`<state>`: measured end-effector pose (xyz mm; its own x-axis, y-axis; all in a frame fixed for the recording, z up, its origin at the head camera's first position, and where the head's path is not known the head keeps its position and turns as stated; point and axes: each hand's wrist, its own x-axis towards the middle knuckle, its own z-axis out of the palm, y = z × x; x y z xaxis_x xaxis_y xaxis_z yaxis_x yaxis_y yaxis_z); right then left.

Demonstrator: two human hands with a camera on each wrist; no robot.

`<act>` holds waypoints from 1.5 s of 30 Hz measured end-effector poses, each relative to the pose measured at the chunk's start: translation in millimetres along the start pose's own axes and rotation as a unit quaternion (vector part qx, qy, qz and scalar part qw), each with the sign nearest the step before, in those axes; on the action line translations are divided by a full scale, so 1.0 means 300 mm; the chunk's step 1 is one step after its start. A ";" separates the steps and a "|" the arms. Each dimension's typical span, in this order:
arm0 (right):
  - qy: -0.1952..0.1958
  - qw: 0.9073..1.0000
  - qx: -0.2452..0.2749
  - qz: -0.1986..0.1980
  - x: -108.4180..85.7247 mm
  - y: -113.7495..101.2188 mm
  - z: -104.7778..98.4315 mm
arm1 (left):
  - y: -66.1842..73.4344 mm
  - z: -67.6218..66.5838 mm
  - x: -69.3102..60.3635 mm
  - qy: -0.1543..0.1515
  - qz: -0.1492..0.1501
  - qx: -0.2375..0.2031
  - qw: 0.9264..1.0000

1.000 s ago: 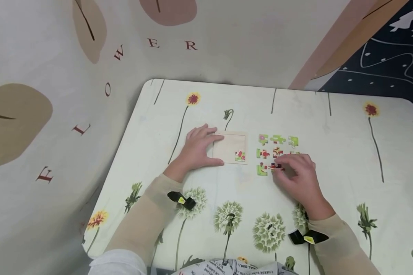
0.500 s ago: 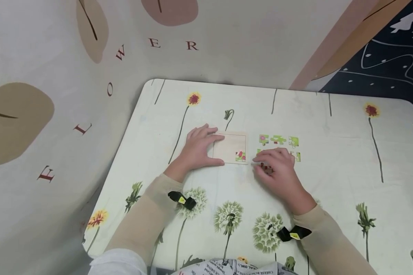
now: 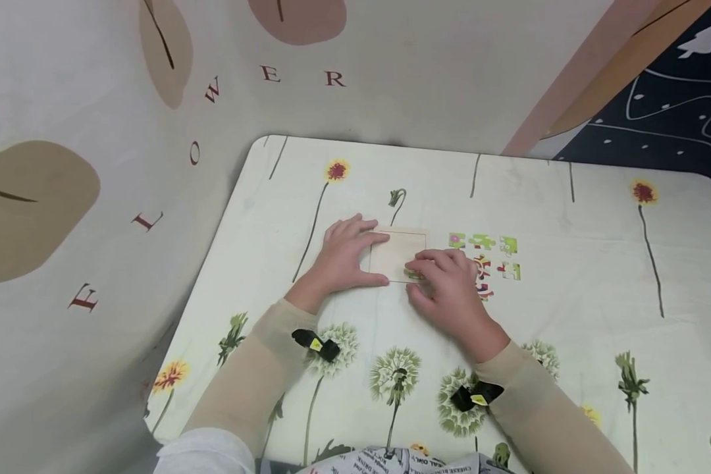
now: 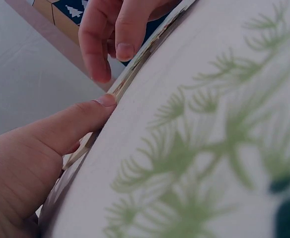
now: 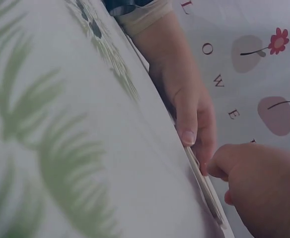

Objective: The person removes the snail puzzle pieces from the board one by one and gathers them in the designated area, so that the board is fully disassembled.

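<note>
A thin wooden puzzle tray (image 3: 391, 255) lies flat on the table. My left hand (image 3: 340, 258) rests over its left side, the thumb at the near edge and the fingers spread towards the far edge. My right hand (image 3: 448, 289) is over the tray's lower right corner, its fingers bent. Under those fingertips a green puzzle piece (image 3: 413, 274) shows in part. In the left wrist view the right hand's thumb and forefinger (image 4: 101, 72) stand apart; whether they pinch a piece is hidden. Several loose puzzle pieces (image 3: 482, 241) lie in rows to the right, some covered by the right hand.
The table (image 3: 569, 283) has a white cover printed with dandelions and other flowers. A pale wall cloth (image 3: 426, 85) with letters and leaf shapes rises behind its far edge and left side. A dark blue printed panel (image 3: 675, 112) hangs at the back right.
My right hand has moved left from the loose pieces to the tray's lower right corner. The left hand has stayed at the tray's left side. More of the loose pieces' right side is uncovered.
</note>
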<state>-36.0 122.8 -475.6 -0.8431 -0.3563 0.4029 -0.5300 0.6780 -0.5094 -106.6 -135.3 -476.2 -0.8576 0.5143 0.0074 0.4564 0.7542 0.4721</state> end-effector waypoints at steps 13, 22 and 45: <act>-0.043 0.997 -0.053 0.035 0.018 -0.011 0.021 | 0.008 -0.004 -0.002 0.002 -0.002 -0.001 1.000; -0.049 0.995 -0.054 0.062 0.020 -0.017 0.016 | 0.008 -0.005 -0.004 0.001 -0.003 -0.002 1.000; -0.077 0.991 -0.028 0.107 0.028 -0.021 0.010 | -0.002 0.001 0.008 -0.010 -0.003 0.003 1.000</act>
<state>-40.1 113.6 -471.2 -0.9417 -0.2921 0.1672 -0.3358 0.7819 -0.5253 -108.8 -134.5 -476.7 -0.8555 0.5177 -0.0130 0.4525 0.7594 0.4675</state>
